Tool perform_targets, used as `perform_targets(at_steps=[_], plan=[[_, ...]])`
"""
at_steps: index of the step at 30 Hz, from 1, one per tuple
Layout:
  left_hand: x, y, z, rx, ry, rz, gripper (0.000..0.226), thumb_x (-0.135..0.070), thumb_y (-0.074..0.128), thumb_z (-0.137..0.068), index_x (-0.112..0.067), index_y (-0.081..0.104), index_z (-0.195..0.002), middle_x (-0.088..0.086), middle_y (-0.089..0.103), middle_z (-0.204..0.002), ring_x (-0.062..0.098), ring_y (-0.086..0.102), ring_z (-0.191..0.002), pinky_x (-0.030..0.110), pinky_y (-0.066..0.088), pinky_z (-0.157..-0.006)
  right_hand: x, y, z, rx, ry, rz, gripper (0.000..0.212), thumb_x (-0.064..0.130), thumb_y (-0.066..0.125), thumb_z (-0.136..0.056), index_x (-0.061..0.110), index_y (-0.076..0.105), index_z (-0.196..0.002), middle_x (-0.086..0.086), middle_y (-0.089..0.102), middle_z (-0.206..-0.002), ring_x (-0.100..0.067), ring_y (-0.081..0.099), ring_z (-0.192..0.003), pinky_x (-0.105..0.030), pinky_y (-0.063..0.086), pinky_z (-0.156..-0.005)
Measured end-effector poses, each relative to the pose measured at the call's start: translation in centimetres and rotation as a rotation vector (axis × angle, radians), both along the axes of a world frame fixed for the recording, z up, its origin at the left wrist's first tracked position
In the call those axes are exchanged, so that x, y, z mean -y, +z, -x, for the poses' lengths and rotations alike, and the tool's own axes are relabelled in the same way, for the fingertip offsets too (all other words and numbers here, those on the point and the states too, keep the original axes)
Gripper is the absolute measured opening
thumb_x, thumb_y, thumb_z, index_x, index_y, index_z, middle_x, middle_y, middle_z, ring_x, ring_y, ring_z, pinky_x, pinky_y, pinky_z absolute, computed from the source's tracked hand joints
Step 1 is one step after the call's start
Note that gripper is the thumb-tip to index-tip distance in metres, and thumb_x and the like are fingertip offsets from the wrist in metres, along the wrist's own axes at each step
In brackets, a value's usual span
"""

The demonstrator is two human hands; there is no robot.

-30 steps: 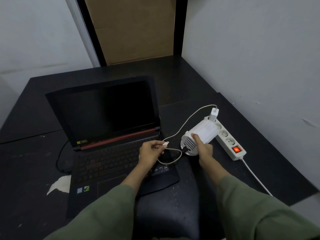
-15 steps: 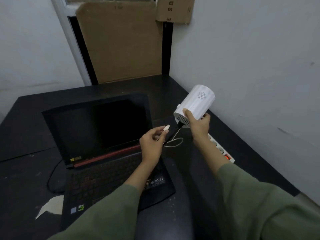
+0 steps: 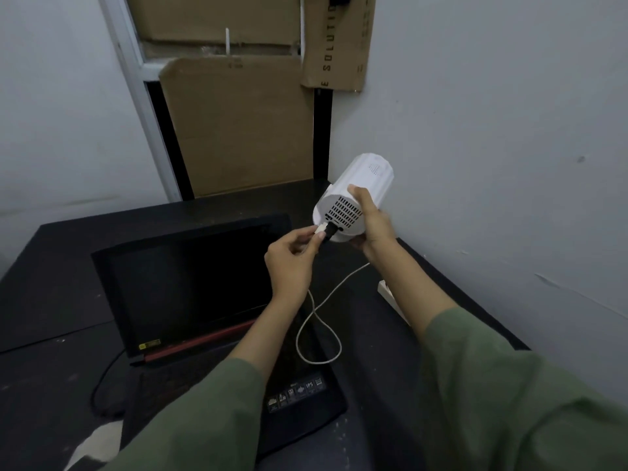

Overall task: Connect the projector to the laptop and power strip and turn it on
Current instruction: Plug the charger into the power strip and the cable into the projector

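plug at the projector's back

while the right hand (image 3: 373, 226) wraps round the white projector (image 3: 360, 195) and holds it in the air above the desk (image 3: 51, 283), the left hand (image 3: 292, 256) pinches the white plug (image 3: 320, 229) of a white cable (image 3: 319, 321) between thumb and fingers. the projector's long axis runs up and away to the right, so its vented back face is turned toward the person and toward the left hand. the plug tip sits just at the lower left of that face, beside a black plug (image 3: 331, 232) that looks already seated there. the left hand is the nearer one to the ports; judging by this, the next move is a short push along that axis, with the right hand bracing. whether the plug is lined up with a socket is too small to tell.

the open laptop (image 3: 190, 290), screen dark, lies below the hands; a sticker on its palm rest reads "ips". a power strip (image 3: 390, 294) peeks out by the right forearm. cardboard (image 3: 339, 42) on the wall shows "solutio" in part.
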State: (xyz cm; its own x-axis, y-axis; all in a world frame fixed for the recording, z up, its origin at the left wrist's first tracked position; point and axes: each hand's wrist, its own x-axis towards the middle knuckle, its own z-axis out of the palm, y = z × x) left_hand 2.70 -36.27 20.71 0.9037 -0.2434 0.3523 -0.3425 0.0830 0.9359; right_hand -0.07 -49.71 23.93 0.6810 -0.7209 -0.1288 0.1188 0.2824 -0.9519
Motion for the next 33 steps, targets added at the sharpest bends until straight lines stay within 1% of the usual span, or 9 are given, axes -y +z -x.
perform_targets(at_steps=[2, 6, 11, 14, 16, 20, 25, 29, 33], plan=[[0.2, 0.9, -0.4, -0.012, 0.002, -0.002, 0.018, -0.017, 0.073, -0.077, -0.011, 0.073, -0.095, -0.001, 0.071, -0.074, 0.000, 0.065, -0.064, 0.010, 0.052, -0.064, 0.2, 1.0, -0.2, -0.044, 0.043, -0.025, 0.049, 0.047, 0.070, -0.070, 0.011, 0.061, -0.101, -0.006, 0.068, -0.081, -0.022, 0.065, -0.075, -0.027, 0.052, -0.054], [0.6, 2.2, -0.9, -0.072, -0.026, -0.026, 0.019, -0.018, 0.077, -0.074, -0.013, 0.074, -0.092, -0.004, 0.070, -0.072, -0.007, 0.064, -0.060, 0.005, 0.051, -0.063, 0.4, 2.2, -0.4, -0.161, 0.141, -0.066, 0.065, 0.054, 0.067, -0.068, 0.009, 0.060, -0.115, -0.012, 0.069, -0.097, -0.025, 0.064, -0.086, -0.032, 0.054, -0.060], [1.0, 2.9, -0.9, -0.132, 0.000, -0.075, 0.017, -0.022, 0.078, -0.072, -0.016, 0.075, -0.087, -0.006, 0.070, -0.069, -0.012, 0.062, -0.058, -0.001, 0.046, -0.060, 1.0, 3.1, -0.3, -0.258, 0.228, -0.211, 0.043, 0.058, 0.066, -0.065, 0.015, 0.064, -0.072, -0.006, 0.068, -0.051, -0.023, 0.061, -0.072, -0.030, 0.051, -0.058], [1.3, 3.1, -0.7, -0.139, 0.024, -0.100, 0.014, -0.023, 0.079, -0.071, -0.018, 0.075, -0.084, -0.013, 0.066, -0.064, -0.017, 0.059, -0.056, -0.004, 0.041, -0.053, 1.1, 3.1, -0.5, -0.296, 0.235, -0.263, 0.043, 0.057, 0.069, -0.059, 0.014, 0.068, -0.060, -0.007, 0.069, -0.053, -0.024, 0.066, -0.067, -0.033, 0.055, -0.064], [1.4, 3.2, -0.7, -0.149, 0.018, -0.122, 0.014, -0.023, 0.079, -0.070, -0.018, 0.075, -0.082, -0.014, 0.066, -0.063, -0.017, 0.059, -0.056, -0.005, 0.040, -0.052, 1.2, 2.9, -0.6, -0.308, 0.241, -0.272, 0.044, 0.056, 0.069, -0.058, 0.013, 0.070, -0.055, -0.008, 0.069, -0.054, -0.025, 0.066, -0.068, -0.035, 0.056, -0.062], [1.3, 3.2, -0.9, -0.182, 0.014, -0.163, 0.015, -0.023, 0.081, -0.068, -0.018, 0.075, -0.081, -0.012, 0.068, -0.065, -0.012, 0.061, -0.057, -0.004, 0.041, -0.051, 1.2, 2.6, -0.8, -0.315, 0.243, -0.252, 0.042, 0.056, 0.069, -0.058, 0.014, 0.068, -0.058, -0.008, 0.069, -0.053, -0.025, 0.063, -0.071, -0.041, 0.055, -0.050], [1.5, 3.3, -1.0, -0.206, 0.017, -0.201, 0.017, -0.022, 0.081, -0.067, -0.016, 0.074, -0.082, -0.007, 0.069, -0.068, -0.003, 0.064, -0.066, 0.007, 0.044, -0.058, 1.2, 2.4, -1.0, -0.313, 0.266, -0.265, 0.042, 0.055, 0.070, -0.059, 0.013, 0.067, -0.059, -0.010, 0.068, -0.051, -0.026, 0.065, -0.041, -0.043, 0.053, -0.044], [1.6, 3.4, -0.9, -0.170, 0.050, -0.256, 0.016, -0.021, 0.080, -0.068, -0.015, 0.074, -0.081, -0.004, 0.069, -0.071, 0.001, 0.063, -0.066, 0.009, 0.042, -0.061, 1.1, 2.2, -1.3, -0.332, 0.256, -0.230, 0.041, 0.057, 0.069, -0.060, 0.015, 0.066, -0.063, -0.008, 0.068, -0.050, -0.025, 0.064, -0.063, -0.039, 0.053, -0.044], [1.6, 3.3, -0.7, -0.080, 0.098, -0.336, 0.012, -0.021, 0.078, -0.072, -0.014, 0.072, -0.079, -0.006, 0.066, -0.070, -0.002, 0.058, -0.060, 0.006, 0.037, -0.053, 1.0, 2.0, -1.5, -0.325, 0.249, -0.223, 0.042, 0.057, 0.069, -0.061, 0.016, 0.065, -0.065, -0.007, 0.068, -0.049, -0.024, 0.061, -0.068, -0.034, 0.054, -0.051]])
